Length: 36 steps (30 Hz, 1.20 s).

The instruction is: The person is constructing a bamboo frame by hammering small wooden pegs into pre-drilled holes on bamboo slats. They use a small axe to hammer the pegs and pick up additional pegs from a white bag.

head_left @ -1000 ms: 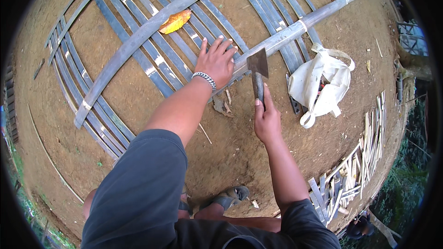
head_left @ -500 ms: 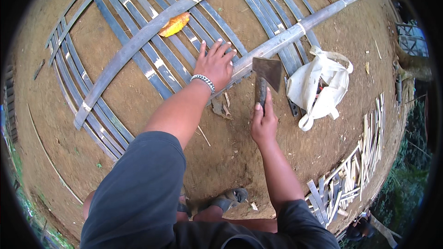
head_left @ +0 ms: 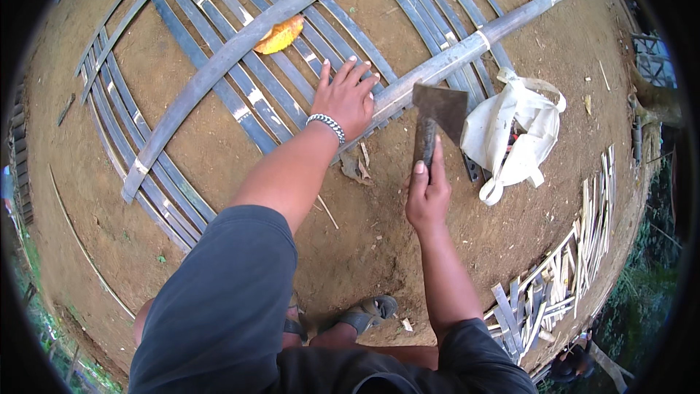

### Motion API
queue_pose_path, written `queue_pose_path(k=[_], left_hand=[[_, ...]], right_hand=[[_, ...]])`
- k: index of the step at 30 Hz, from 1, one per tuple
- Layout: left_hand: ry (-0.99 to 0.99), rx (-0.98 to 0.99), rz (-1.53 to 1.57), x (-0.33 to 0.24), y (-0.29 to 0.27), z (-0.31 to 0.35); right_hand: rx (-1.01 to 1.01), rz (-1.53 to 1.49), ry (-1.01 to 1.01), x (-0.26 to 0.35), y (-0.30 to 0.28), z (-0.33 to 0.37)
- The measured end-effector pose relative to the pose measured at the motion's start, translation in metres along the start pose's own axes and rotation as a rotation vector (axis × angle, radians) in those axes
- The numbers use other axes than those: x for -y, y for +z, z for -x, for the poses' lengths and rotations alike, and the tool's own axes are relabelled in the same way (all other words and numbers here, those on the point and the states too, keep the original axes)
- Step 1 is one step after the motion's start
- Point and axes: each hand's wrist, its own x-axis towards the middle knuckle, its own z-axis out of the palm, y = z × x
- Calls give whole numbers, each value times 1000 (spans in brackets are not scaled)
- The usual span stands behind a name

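Head view: right hand (head_left: 428, 197) wraps the dark handle of a short hatchet with a broad, flat, dull metal blade (head_left: 441, 108). Change over the last second: hatchet swings rightward and the blade turns more of its flat face to the camera. Meaning, as judged: the tool is being shifted or re-angled between cuts; contact with the long grey-brown round pole (head_left: 456, 55) cannot be told, blade overlapping it in view.

Left hand (head_left: 344, 102) spread wide, palm down by the near end of the pole, fingers over flat dark-grey slats (head_left: 181, 29); seems to steady the frame. Against the earlier frames: left hand unmoved, blade now just beside the crumpled white cloth bag (head_left: 536, 131), yellow-orange dry leaf (head_left: 279, 38) still on the slats
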Motion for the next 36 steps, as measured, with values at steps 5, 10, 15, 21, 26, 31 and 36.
queue_pose_path(k=[5, 10, 15, 21, 26, 31, 36], left_hand=[[-10, -13, 18, -1, -1, 0], [0, -19, 18, -6, -3, -3], [-6, -17, 15, 1, -1, 2], [1, -16, 20, -4, -2, -2], [-1, -42, 35, -3, -2, -3], [-4, -57, 12, 3, 2, 0], [10, -27, 22, -8, 1, 0]], right_hand=[[-208, -250, -353, 8, 1, 4], [-1, 253, -96, -47, 29, -3], [-114, 79, -199, -23, 11, 5], [-252, -155, -381, -28, 27, 16], [-35, 190, -18, -45, 30, 3], [-86, -1, -89, -26, 24, 15], [-81, 153, -33, -38, 25, -1]])
